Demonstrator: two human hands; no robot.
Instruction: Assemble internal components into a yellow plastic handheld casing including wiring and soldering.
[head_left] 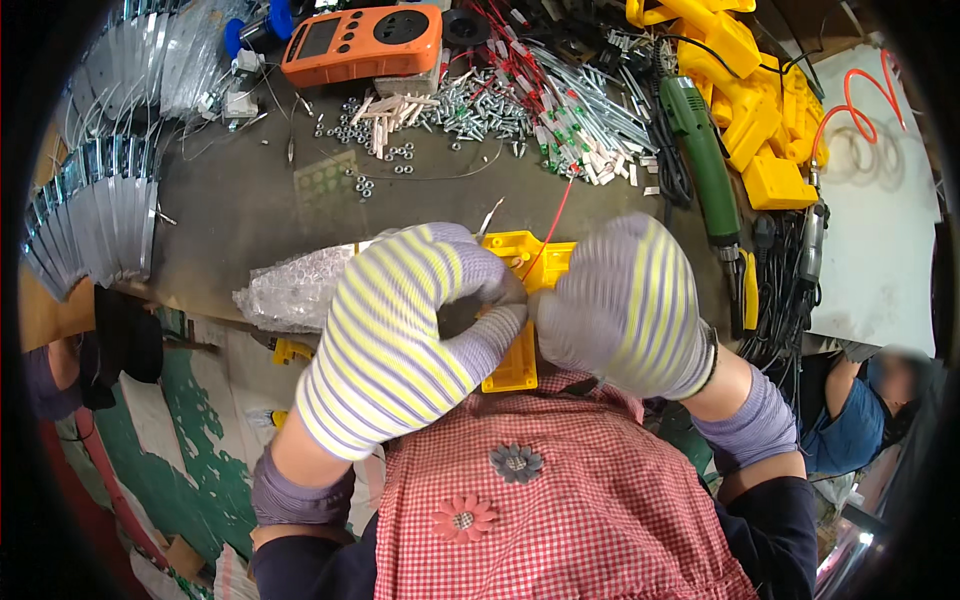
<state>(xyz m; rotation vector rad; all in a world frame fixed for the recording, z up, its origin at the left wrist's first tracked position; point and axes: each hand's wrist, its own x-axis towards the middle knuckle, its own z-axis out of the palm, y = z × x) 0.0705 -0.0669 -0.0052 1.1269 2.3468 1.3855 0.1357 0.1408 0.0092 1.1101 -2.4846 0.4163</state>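
Observation:
A yellow plastic housing sits at the table's front edge, partly covered by my gloved hands. From its cavity a thin red wire rises toward the far side. My left hand, in a yellow, white and purple striped glove, pinches thumb against fingers over the housing. Close by, my right hand is curled with its fingertips near the left thumb, blurred by motion. Whatever small thing the fingers hold is hidden. A short wire with a bare silver tip shows just beyond the left hand.
Left of my hands lies a bubble-wrapped bundle. Farther back are an orange multimeter, piles of screws, nuts and red wires. A green power screwdriver and yellow housings are at right; clear bags at left.

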